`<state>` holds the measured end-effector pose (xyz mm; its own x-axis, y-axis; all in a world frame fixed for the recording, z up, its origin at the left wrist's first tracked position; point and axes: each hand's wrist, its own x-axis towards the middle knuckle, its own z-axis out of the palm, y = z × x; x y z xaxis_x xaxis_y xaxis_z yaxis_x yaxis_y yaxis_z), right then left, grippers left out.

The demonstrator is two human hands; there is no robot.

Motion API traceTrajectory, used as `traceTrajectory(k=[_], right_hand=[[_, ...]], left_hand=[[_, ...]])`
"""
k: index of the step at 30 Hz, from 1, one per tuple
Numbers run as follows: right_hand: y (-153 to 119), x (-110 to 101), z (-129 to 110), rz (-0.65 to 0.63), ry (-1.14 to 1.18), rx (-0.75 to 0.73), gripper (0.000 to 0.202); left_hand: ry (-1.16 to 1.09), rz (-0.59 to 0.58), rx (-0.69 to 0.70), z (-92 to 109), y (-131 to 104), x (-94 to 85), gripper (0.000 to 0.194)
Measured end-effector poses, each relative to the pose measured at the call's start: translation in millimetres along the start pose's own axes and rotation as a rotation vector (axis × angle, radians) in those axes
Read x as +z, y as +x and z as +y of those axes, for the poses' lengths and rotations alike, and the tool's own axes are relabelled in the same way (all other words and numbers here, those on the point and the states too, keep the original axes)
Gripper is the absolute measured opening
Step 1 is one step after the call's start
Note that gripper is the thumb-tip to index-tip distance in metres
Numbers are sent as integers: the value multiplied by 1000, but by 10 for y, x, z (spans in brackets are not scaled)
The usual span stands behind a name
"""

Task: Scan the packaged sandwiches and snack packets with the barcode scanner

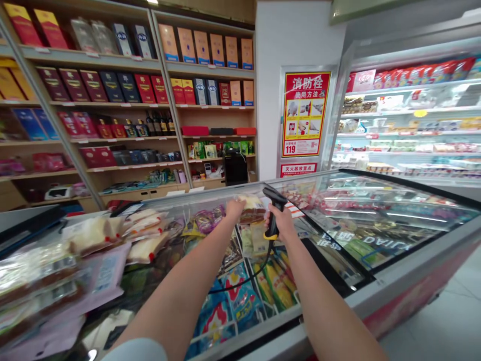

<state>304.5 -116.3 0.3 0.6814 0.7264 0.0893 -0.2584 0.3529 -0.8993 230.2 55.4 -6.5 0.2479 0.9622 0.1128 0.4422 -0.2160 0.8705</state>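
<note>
Near the center of the frame, the right hand point(282, 218) is wrapped around the grip of a black and yellow barcode scanner point(276, 200), its head angled toward the upper left. Just to the left, the left hand point(235, 207) reaches to the left edge of a pale packet point(252, 202); its fingers are bunched together there, but whether they pinch the packet is too blurred to tell. A black cable point(259, 272) curves from the scanner's base toward the lower left, above blue bags point(240, 296) in the chest freezer point(398, 292). Yellow packets point(278, 283) lie in a compartment right of these bags. Purple packets point(205, 220) are left of the left hand, and pale packages with red ends point(145, 235) lie farther left. Shelves point(124, 106) of boxes fill the upper left, and a red sign point(306, 115) hangs at upper right.
</note>
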Motion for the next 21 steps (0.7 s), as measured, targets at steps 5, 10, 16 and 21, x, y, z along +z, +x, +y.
traceTrajectory(k=[5, 10, 16, 21], right_hand=[[-48, 13, 14, -15, -7, -30, 41], [-69, -20, 57, -20, -36, -23, 46], [-43, -71, 133, -35, -34, -4, 49], [-148, 24, 175, -33, -45, 27, 48]], left_hand=[[236, -6, -26, 40, -59, -30, 28], [211, 33, -64, -3, -180, -41, 40], [102, 149, -57, -123, -387, -308, 42], [35, 208, -12, -180, -515, -730, 39]])
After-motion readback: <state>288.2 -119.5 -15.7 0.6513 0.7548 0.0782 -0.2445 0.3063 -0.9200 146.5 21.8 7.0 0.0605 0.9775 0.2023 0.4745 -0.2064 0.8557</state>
